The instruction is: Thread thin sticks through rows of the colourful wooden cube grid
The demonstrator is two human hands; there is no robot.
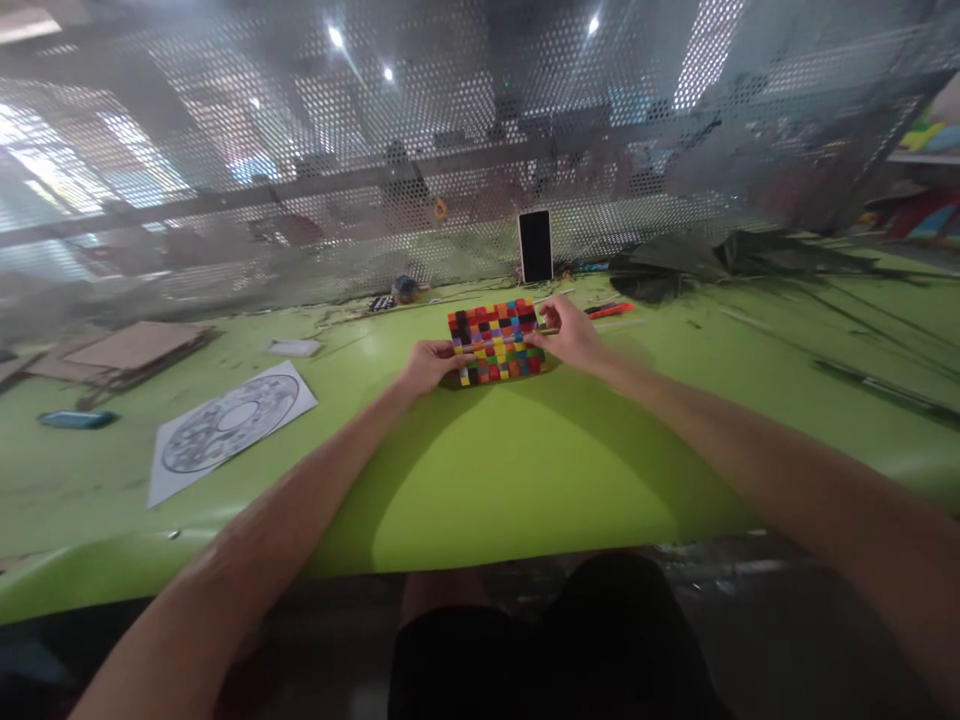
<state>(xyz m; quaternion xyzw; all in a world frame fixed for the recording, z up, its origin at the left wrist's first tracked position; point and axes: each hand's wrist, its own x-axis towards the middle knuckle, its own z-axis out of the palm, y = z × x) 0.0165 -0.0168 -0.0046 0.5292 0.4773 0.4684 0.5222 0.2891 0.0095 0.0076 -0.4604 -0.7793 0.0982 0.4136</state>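
Note:
A flat block of small coloured cubes (496,340), red, yellow, black, blue and purple, lies on the green table (525,470) at arm's length. My left hand (429,364) rests against its left edge with the fingers curled on it. My right hand (571,333) touches its right edge, and a thin stick-like thing runs from those fingers across the cubes. Whether the right hand pinches the stick or a cube is too blurred to tell.
A phone (535,246) stands upright behind the cubes against a perforated metal screen (300,150). A printed sheet with a round pattern (229,425) lies at the left, with cardboard pieces (131,350) farther left. Orange pens (611,310) and dark cloth (697,265) lie at the right.

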